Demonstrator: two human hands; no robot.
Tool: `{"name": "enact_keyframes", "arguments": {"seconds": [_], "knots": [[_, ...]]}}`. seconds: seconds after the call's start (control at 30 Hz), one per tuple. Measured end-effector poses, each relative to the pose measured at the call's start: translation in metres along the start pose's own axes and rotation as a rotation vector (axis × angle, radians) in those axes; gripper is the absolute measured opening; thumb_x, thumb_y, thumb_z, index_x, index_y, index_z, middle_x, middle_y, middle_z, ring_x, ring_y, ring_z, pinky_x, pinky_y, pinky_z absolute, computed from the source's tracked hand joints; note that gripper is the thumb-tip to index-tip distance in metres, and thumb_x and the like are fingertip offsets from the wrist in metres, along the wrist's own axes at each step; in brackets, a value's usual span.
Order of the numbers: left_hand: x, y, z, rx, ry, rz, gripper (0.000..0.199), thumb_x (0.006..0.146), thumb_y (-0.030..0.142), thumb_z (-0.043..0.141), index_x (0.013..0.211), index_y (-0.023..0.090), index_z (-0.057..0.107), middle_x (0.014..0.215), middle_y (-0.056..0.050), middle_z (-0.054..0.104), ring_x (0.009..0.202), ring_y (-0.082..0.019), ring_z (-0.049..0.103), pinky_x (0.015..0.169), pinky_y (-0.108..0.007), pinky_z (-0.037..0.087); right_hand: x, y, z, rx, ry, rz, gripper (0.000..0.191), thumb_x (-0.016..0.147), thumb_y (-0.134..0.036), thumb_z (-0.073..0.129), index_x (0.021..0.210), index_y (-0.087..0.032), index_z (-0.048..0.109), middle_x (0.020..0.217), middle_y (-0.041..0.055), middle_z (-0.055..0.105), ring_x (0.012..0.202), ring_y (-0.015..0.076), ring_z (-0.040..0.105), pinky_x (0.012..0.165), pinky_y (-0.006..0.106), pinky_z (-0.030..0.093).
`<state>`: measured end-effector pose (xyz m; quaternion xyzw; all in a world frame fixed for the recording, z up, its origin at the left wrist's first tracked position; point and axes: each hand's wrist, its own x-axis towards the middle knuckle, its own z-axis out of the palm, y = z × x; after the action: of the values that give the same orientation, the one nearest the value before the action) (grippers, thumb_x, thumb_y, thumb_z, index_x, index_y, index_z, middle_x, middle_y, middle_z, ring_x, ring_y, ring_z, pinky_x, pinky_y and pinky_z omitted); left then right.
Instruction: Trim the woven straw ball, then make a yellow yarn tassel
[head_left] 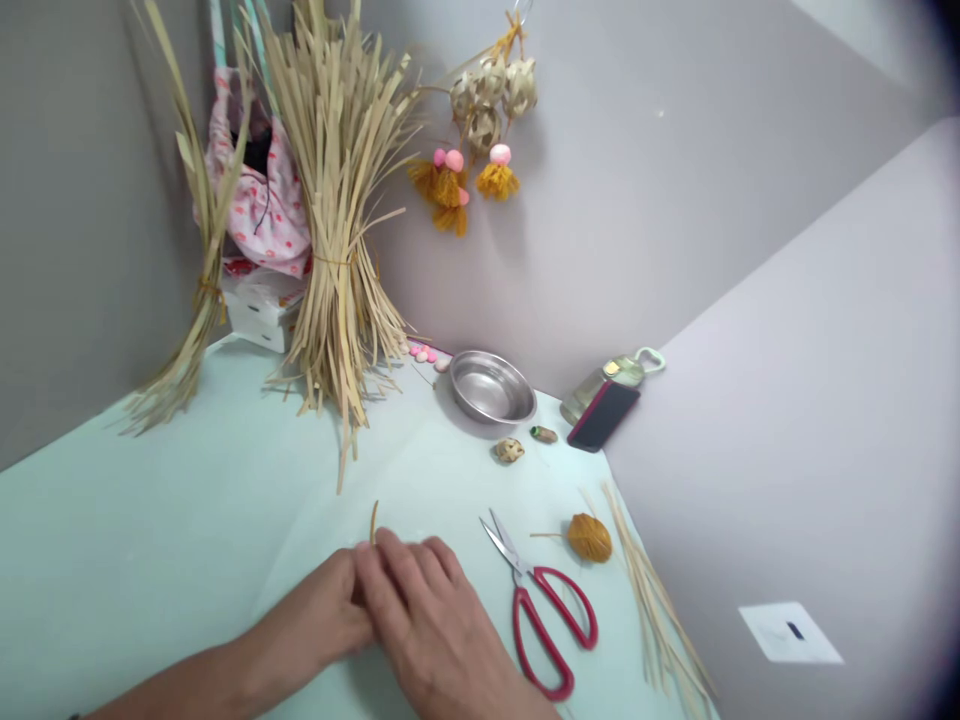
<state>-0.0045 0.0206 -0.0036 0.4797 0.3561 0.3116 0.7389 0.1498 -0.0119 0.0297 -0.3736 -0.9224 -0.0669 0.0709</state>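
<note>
My left hand [337, 605] and my right hand [435, 625] are pressed together low over the table, fingers closed. A short end of mustard yarn [374, 522] sticks up from between the fingertips. My right hand lies over the left fingers, so the rest of what they pinch is hidden. To the right of my hands lie scissors [536, 605] with red handles, blades slightly apart. Beyond their handles sits a ball of mustard yarn [589, 538], with a loose end pointing left. A small woven ball [509, 450] rests farther back.
Behind are a steel bowl [492, 388], pink beads [424, 354], a small green-ended roll [544, 434] and a phone [604, 416] leaning on a bottle [592, 390]. A big straw bundle [337, 250] stands at the back left. Loose strips [660, 610] line the right edge.
</note>
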Motion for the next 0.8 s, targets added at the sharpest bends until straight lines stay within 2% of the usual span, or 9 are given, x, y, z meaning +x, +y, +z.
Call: {"name": "enact_keyframes", "arguments": {"seconds": [0.1, 0.2, 0.27, 0.33, 0.47, 0.57, 0.63, 0.7, 0.8], "knots": [[0.002, 0.004, -0.005, 0.058, -0.093, -0.076, 0.010, 0.076, 0.025, 0.066, 0.079, 0.018, 0.059, 0.061, 0.003, 0.059, 0.056, -0.013, 0.048, 0.053, -0.024, 0.035, -0.013, 0.007, 0.012, 0.007, -0.047, 0.103, 0.064, 0.083, 0.005, 0.041, 0.145, -0.001, 0.025, 0.107, 0.0165, 0.066, 0.081, 0.0218, 0.063, 0.076, 0.035, 0.054], [0.003, 0.007, -0.007, 0.089, -0.091, -0.085, 0.014, 0.078, 0.025, 0.063, 0.076, 0.020, 0.050, 0.068, 0.003, 0.062, 0.061, -0.013, 0.048, 0.057, -0.023, 0.035, -0.026, 0.014, 0.020, 0.076, -0.051, 0.116, 0.068, 0.079, 0.007, 0.039, 0.144, -0.003, 0.023, 0.089, 0.0087, 0.067, 0.073, 0.0220, 0.062, 0.070, 0.035, 0.051], [0.002, 0.009, -0.006, 0.125, -0.058, -0.066, 0.011, 0.078, 0.023, 0.064, 0.080, 0.021, 0.053, 0.069, 0.004, 0.061, 0.065, -0.014, 0.050, 0.063, -0.025, 0.038, -0.029, 0.018, 0.020, 0.138, -0.074, 0.151, 0.060, 0.082, 0.005, 0.042, 0.140, -0.008, 0.032, 0.088, 0.0072, 0.067, 0.071, 0.0215, 0.062, 0.067, 0.034, 0.049], [0.001, 0.012, -0.007, 0.202, -0.030, -0.029, 0.010, 0.078, 0.022, 0.065, 0.086, 0.022, 0.059, 0.071, 0.004, 0.060, 0.068, -0.016, 0.052, 0.067, -0.026, 0.040, -0.026, 0.022, 0.013, 0.228, -0.097, 0.239, 0.044, 0.088, -0.003, 0.048, 0.130, -0.015, 0.045, 0.086, 0.0045, 0.068, 0.069, 0.0203, 0.063, 0.064, 0.031, 0.046], [-0.001, 0.028, -0.017, 0.319, 0.069, 0.047, 0.009, 0.080, 0.030, 0.068, 0.086, 0.024, 0.070, 0.075, 0.000, 0.064, 0.075, -0.020, 0.056, 0.070, -0.028, 0.041, -0.015, 0.033, -0.006, 0.456, -0.059, 0.418, 0.016, 0.096, -0.022, 0.053, 0.111, -0.022, 0.059, 0.086, 0.0017, 0.069, 0.072, 0.0165, 0.064, 0.062, 0.025, 0.045], [-0.002, 0.046, -0.030, 0.161, 0.198, 0.089, 0.016, 0.081, 0.036, 0.071, 0.091, 0.023, 0.070, 0.078, -0.001, 0.065, 0.072, -0.018, 0.056, 0.066, -0.025, 0.043, -0.005, 0.037, -0.010, 0.442, -0.032, 0.389, 0.012, 0.096, -0.021, 0.052, 0.100, -0.020, 0.063, 0.089, 0.0035, 0.066, 0.078, 0.0169, 0.063, 0.068, 0.026, 0.048], [-0.003, 0.059, -0.037, 0.006, 0.278, 0.096, 0.017, 0.081, 0.035, 0.072, 0.093, 0.023, 0.069, 0.074, 0.001, 0.062, 0.063, -0.012, 0.049, 0.059, -0.020, 0.042, 0.003, 0.034, -0.006, 0.405, -0.043, 0.274, 0.017, 0.092, -0.017, 0.058, 0.109, -0.019, 0.061, 0.104, 0.0069, 0.065, 0.093, 0.0204, 0.062, 0.079, 0.031, 0.050], [-0.004, 0.069, -0.041, -0.198, 0.307, 0.099, 0.017, 0.080, 0.031, 0.075, 0.092, 0.022, 0.068, 0.070, 0.002, 0.057, 0.057, -0.009, 0.043, 0.056, -0.017, 0.043, 0.011, 0.030, 0.001, 0.396, -0.078, 0.173, 0.037, 0.088, -0.017, 0.065, 0.123, -0.018, 0.053, 0.124, 0.0102, 0.059, 0.109, 0.0237, 0.057, 0.090, 0.036, 0.050], [-0.003, 0.077, -0.044, -0.421, 0.303, 0.092, 0.015, 0.077, 0.023, 0.077, 0.084, 0.019, 0.065, 0.072, 0.001, 0.056, 0.055, -0.007, 0.041, 0.053, -0.015, 0.045, 0.025, 0.025, 0.010, 0.372, -0.109, 0.160, 0.043, 0.088, -0.014, 0.064, 0.127, -0.016, 0.048, 0.132, 0.0120, 0.054, 0.113, 0.0235, 0.052, 0.092, 0.037, 0.050]]}}
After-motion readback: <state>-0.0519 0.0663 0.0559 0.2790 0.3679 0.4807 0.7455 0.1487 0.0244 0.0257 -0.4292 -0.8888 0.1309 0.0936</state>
